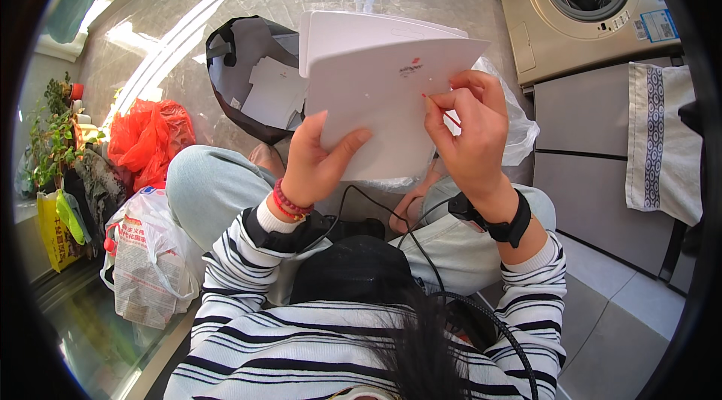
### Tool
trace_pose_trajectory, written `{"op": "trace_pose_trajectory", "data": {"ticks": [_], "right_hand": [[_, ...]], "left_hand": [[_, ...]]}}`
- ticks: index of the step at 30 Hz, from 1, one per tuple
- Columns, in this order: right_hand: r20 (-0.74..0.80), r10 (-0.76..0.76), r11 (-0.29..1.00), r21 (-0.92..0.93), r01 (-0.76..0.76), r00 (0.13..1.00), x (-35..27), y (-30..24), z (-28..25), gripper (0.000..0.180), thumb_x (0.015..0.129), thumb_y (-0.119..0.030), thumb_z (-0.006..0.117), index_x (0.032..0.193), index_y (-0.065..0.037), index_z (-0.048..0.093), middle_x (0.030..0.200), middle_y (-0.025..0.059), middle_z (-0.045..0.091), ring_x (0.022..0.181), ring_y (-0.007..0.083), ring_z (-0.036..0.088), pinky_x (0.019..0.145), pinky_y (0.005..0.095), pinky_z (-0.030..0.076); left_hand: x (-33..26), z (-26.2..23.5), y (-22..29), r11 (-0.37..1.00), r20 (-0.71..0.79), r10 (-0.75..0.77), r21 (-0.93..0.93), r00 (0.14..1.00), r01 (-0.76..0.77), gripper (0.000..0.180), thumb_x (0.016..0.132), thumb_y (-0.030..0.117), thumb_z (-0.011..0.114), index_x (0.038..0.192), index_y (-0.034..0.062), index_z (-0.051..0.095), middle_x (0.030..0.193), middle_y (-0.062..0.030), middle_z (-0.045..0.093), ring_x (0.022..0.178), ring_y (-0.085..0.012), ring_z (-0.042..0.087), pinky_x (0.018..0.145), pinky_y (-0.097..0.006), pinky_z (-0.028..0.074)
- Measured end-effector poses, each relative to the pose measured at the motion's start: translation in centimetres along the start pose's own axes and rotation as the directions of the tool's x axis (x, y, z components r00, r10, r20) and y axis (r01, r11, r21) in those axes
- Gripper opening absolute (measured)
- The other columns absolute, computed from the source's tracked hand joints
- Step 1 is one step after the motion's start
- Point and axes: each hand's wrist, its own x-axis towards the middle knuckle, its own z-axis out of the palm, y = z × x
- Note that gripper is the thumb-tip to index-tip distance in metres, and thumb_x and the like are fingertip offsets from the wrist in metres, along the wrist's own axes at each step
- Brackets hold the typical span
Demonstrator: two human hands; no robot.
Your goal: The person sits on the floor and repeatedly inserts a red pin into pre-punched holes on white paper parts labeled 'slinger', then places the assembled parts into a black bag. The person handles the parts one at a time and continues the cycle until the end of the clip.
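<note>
In front of me I hold a white card sheet (376,110) with a small red and grey print near its upper right. My left hand (320,156) grips its lower left edge, thumb on the face. Behind it, more white card (353,28) with rounded corners shows; whether the pieces are joined is hidden. My right hand (474,122) is closed in a pinch at the sheet's right side. Tiny red bits show by its fingertips and below them, too small to name. Beyond my left hand stands an open dark bag (226,92), with white card pieces (274,92) inside.
Clear plastic (519,129) lies beyond my right hand. A red plastic bag (154,140), a white printed bag (154,265) and potted plants (56,129) stand at left. A washing machine (526,16) and grey cabinet (579,110) with a hanging towel (654,144) are at right. Black cables (429,257) cross my lap.
</note>
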Motion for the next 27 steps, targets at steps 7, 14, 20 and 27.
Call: {"op": "trace_pose_trajectory", "data": {"ticks": [7,14,20,27], "right_hand": [[0.026,-0.052,0.998,0.030,0.051,0.998,0.4,0.5,-0.6,0.012,0.070,0.003,0.071,0.076,0.001,0.061,0.086,0.0154,0.058,0.078,0.0247,0.059,0.065,0.0320,0.051],[0.108,0.020,0.999,0.026,-0.023,0.994,0.2,0.7,-1.0,0.014,0.070,-0.001,0.071,0.072,-0.004,0.058,0.072,0.0105,0.061,0.077,0.0214,0.060,0.058,0.0316,0.049],[0.100,0.077,0.978,0.188,-0.095,0.992,-0.2,0.9,-0.6,0.014,0.072,0.000,0.074,0.073,-0.001,0.060,0.084,0.0112,0.062,0.072,0.0199,0.060,0.057,0.0278,0.046],[-0.009,-0.110,0.927,0.359,0.106,0.994,0.1,1.0,0.0,0.014,0.082,0.001,0.068,0.083,-0.001,0.054,0.087,0.0121,0.065,0.086,0.0248,0.066,0.070,0.0289,0.053]], "left_hand": [[0.5,0.6,0.4,0.979,-0.087,-0.150,-0.151,0.985,0.136,0.045,0.088,0.001,0.063,0.129,-0.0007,0.046,0.113,-0.0082,0.061,0.100,-0.0148,0.059,0.085,-0.029,0.049],[0.5,0.3,-0.1,0.977,-0.076,-0.195,-0.105,0.978,0.186,0.046,0.088,0.003,0.064,0.131,0.0001,0.046,0.114,-0.0086,0.061,0.101,-0.0149,0.059,0.086,-0.029,0.050],[0.5,0.2,-0.2,0.983,-0.112,-0.183,-0.045,0.977,0.179,0.043,0.089,0.003,0.063,0.128,0.0003,0.047,0.112,-0.0079,0.061,0.099,-0.0144,0.059,0.085,-0.029,0.050],[0.9,-0.1,0.4,0.957,-0.111,-0.266,-0.151,0.958,0.248,0.039,0.089,0.007,0.063,0.125,-0.0008,0.049,0.109,-0.0067,0.061,0.099,-0.0132,0.059,0.084,-0.028,0.049]]}}
